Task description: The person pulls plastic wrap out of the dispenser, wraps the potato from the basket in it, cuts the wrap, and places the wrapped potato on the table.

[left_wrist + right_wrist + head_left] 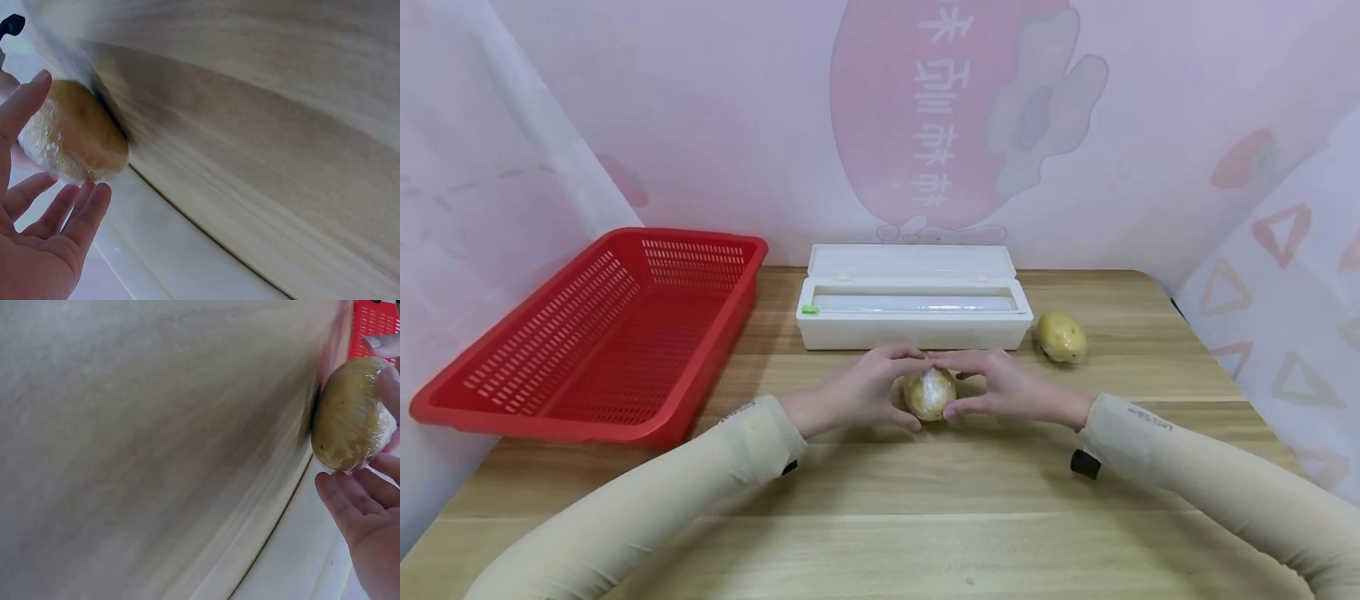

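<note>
A potato (929,395) covered in shiny clear plastic film sits on the wooden table (925,533), just in front of a white film box (913,330). From the left, my left hand (868,392) curves round it, thumb at the front and fingers at the back. My right hand (1007,387) holds it from the other side. In the right wrist view, a thumb overlaps the wrapped side of the potato (350,415) and fingertips are at its lower end. The left wrist view has the left fingertips right at the edge of the potato (87,131), where the film looks crinkled.
The film box's lid (912,261) stands raised, with a roll of clear film (910,303) inside and a green slider (810,309) at its left end. A second wrapped potato (1062,337) lies right of the box. A red perforated basket (673,400) occupies the left side.
</note>
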{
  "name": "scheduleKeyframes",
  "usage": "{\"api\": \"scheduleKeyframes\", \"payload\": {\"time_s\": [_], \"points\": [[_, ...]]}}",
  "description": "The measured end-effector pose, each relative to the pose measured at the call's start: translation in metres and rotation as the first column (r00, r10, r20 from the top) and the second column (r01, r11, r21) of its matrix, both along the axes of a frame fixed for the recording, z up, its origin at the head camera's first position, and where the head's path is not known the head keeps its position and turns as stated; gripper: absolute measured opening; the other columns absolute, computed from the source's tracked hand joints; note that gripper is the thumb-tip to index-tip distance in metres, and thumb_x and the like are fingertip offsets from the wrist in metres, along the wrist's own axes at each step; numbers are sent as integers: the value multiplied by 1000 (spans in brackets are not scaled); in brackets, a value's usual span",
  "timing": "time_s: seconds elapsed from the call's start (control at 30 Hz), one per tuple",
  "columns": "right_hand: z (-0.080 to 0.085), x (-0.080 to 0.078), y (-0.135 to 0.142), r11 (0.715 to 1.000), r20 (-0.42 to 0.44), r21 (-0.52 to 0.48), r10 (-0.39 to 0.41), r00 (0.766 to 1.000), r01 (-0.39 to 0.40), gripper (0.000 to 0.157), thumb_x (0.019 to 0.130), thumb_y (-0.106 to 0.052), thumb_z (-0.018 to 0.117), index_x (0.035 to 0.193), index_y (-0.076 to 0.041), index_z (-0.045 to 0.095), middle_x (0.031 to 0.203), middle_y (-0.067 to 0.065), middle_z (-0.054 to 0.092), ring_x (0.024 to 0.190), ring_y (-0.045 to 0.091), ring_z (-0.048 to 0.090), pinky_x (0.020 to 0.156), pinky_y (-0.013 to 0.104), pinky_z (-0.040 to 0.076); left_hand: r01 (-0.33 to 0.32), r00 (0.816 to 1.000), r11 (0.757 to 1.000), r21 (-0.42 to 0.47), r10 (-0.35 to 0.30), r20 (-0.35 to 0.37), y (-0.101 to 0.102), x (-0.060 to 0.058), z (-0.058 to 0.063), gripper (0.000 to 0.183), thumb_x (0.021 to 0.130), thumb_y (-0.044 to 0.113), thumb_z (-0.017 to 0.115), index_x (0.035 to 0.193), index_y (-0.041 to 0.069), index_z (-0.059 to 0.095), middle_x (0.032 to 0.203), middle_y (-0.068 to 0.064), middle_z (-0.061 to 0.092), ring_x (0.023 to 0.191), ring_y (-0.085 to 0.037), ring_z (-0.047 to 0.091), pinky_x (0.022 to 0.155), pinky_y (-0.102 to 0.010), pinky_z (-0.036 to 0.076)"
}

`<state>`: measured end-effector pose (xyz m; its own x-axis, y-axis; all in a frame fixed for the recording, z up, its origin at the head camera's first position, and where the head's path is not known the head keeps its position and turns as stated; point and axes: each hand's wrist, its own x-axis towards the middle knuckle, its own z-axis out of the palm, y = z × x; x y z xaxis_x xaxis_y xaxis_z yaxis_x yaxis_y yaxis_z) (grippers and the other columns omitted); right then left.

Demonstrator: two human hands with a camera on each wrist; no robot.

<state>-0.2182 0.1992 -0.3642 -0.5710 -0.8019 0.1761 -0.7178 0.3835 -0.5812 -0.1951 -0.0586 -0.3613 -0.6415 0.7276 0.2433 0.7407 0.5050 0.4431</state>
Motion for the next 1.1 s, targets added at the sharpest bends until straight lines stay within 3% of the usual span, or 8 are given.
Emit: {"api": "scheduleKeyframes", "payload": {"time_s": [0.23,0.4,0.57,0.67,0.83,1.0,1.03,1.1], "points": [[-4,-3,-3,998,-34,-61,-3,999,1,65,80,-40,80,136,-15,60,138,-6,56,123,12,53,97,34,46,6,998,1000,-30,-8,-58,1,2,1,76,71,26,91,135,2,58,133,-13,53,120,-27,52,98,-37,45],[-5,-2,-4,995,69,-87,-46,997,52,59,83,-39,78,135,-16,61,134,-9,58,115,12,59,94,34,48,39,997,999,-1,-39,-65,-1,1,1,67,77,25,87,134,3,59,133,-13,55,121,-26,53,99,-37,44],[3,5,-3,986,187,-125,-83,979,108,43,94,-32,68,133,-16,62,124,-7,64,109,14,62,92,36,50,37,994,983,179,-55,99,-5,-4,-3,51,88,27,77,132,7,61,126,-2,63,112,-14,59,94,-31,48],[11,11,-4,985,204,-111,-108,973,132,49,90,-35,73,134,-15,61,118,-7,67,105,14,63,88,37,52,-34,968,958,283,-38,246,-5,-3,0,44,94,33,68,130,8,62,116,1,67,102,-12,63,86,-31,52],[19,17,-10,979,364,-68,-154,919,191,47,85,-39,77,123,-14,65,105,-3,70,93,18,66,80,40,54,-206,865,930,304,28,501,-2,2,8,45,100,45,54,121,7,66,102,0,69,90,-19,67,80,-36,55],[11,17,-14,967,645,-38,-170,745,254,39,91,-37,71,118,-9,67,107,8,70,96,26,66,84,45,53,-353,684,899,261,57,727,2,4,2,46,104,40,47,113,-1,67,91,-9,71,80,-23,69,77,-40,56],[8,17,-15,965,681,-34,-168,712,261,39,92,-35,71,118,-7,68,106,10,70,95,28,66,83,45,53,-371,658,894,250,63,750,2,4,-1,45,105,37,47,113,-3,67,88,-11,70,79,-24,69,76,-40,57],[2,16,-16,961,710,-9,-187,679,275,38,93,-36,69,113,-4,68,103,13,70,91,29,67,81,44,54,-384,647,893,236,78,759,4,5,-6,41,106,30,47,113,-5,65,86,-14,69,76,-25,69,72,-38,57]]}}
